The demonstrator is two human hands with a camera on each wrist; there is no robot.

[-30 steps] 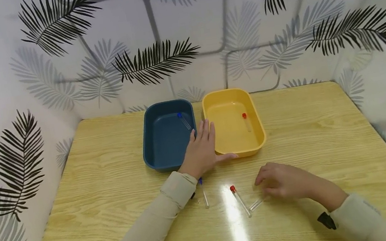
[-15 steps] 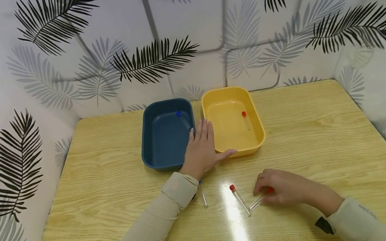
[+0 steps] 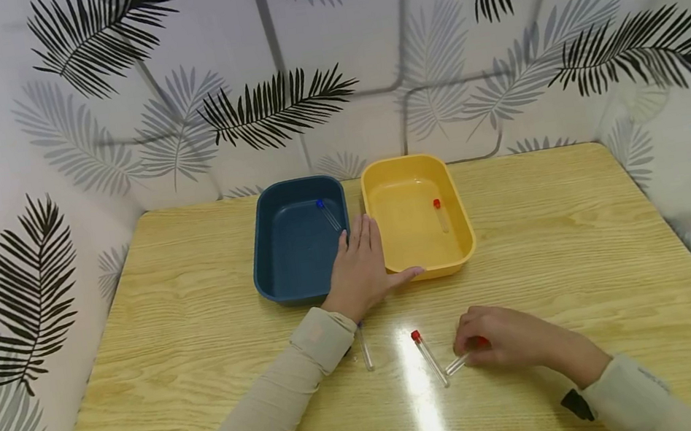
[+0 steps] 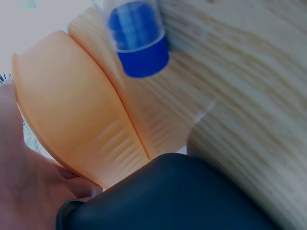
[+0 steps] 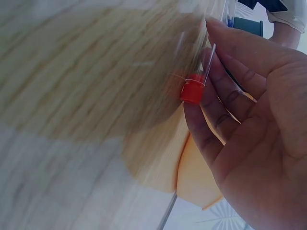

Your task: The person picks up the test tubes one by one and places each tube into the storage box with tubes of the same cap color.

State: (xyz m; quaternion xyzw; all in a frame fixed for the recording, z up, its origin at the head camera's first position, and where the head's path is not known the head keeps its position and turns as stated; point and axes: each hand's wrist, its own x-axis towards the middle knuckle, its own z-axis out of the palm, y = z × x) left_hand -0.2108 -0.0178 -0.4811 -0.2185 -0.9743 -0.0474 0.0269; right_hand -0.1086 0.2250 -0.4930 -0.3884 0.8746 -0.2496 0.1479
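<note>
Right hand, the nearer, grasps a red-capped tube at counter level; long axis slants toward the counter's near left; left hand, fingers straight, at blue tray and yellow tray.

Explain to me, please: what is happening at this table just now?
Someone is using both hands at a wooden table. The left hand lies across the facing edges of a blue tray and a yellow tray. The right hand is at a red-capped tube; whether its grip is closed, I cannot tell. Another red-capped tube and a partly covered blue-capped tube lie on the table. In the blue tray is one blue-capped tube, and in the yellow tray one red-capped tube.
</note>
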